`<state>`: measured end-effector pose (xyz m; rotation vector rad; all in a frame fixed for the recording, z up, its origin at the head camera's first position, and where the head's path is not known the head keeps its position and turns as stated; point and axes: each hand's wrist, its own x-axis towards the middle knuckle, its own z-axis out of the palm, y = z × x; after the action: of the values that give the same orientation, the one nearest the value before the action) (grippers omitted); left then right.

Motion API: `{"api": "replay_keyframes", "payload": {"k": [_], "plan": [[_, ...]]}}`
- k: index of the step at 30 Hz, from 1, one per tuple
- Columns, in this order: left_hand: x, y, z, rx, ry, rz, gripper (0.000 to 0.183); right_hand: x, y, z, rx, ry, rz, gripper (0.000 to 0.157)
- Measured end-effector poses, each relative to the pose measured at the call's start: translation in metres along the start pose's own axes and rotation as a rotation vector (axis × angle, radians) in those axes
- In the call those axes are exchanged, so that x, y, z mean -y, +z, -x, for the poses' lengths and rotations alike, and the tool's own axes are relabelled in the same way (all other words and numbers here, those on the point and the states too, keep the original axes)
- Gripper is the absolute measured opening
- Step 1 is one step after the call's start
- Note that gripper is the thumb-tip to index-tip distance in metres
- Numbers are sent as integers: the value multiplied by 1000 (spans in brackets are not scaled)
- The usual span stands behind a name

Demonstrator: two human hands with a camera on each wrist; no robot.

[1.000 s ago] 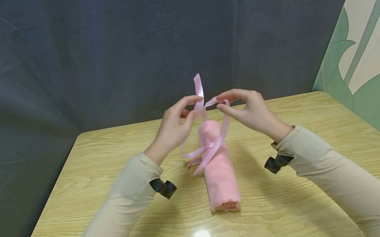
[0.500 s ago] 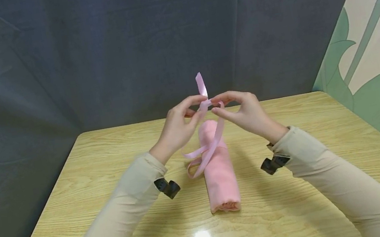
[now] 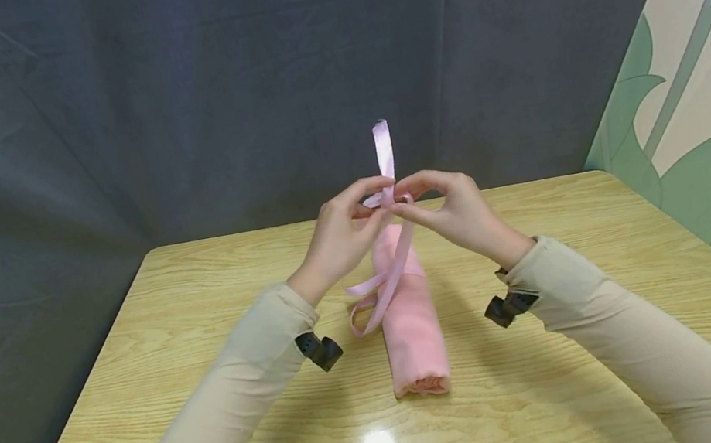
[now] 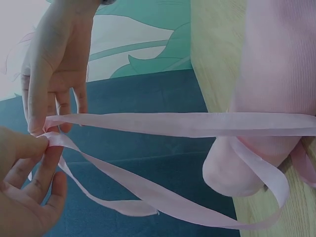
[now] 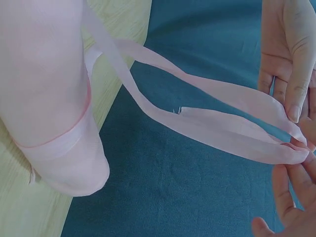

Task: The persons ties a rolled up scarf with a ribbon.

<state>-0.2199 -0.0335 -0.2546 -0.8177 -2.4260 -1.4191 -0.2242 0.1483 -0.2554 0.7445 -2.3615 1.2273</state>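
A rolled pink cloth (image 3: pixel 415 341) lies lengthwise on the wooden table, its coiled end toward me. A pale pink ribbon (image 3: pixel 394 282) goes round its far part. Both hands are close together above the far end of the roll. My left hand (image 3: pixel 338 236) pinches the ribbon between thumb and fingertips, and one ribbon tail stands up above them. My right hand (image 3: pixel 467 214) pinches the ribbon right beside it, thumb and forefinger nearly meeting the left fingertips. In the left wrist view, two ribbon lengths run from the fingers to the roll (image 4: pixel 276 79), with a loose tail (image 4: pixel 133 207) hanging between.
The wood-grain table (image 3: pixel 203 325) spreads around the roll. A dark cloth curtain (image 3: pixel 236 100) hangs behind and to the left. At the right is a panel with a painted tulip (image 3: pixel 688 56). Black wrist cameras (image 3: pixel 321 350) sit under both sleeves.
The hands have come together, the left moving right and the right moving left. The ribbon tail above the fingers has shifted right and stands taller. The roll has stayed in place.
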Motion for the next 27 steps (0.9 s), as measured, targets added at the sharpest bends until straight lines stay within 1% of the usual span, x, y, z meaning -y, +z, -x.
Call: {"api": "replay_keyframes", "payload": {"k": [6,12,21,27], "plan": [[-1,3,-1,-7,10,-14,32,0,2,-1,-6,6,-4,20],[0,4,-1,-5,5,-31,33,0,3,0,-1,15,0,18],[3,5,-1,7,-5,-27,34,0,4,-1,0,26,-14,14],[3,5,-1,-2,-2,-24,34,1,4,0,-1,26,-15,13]]}}
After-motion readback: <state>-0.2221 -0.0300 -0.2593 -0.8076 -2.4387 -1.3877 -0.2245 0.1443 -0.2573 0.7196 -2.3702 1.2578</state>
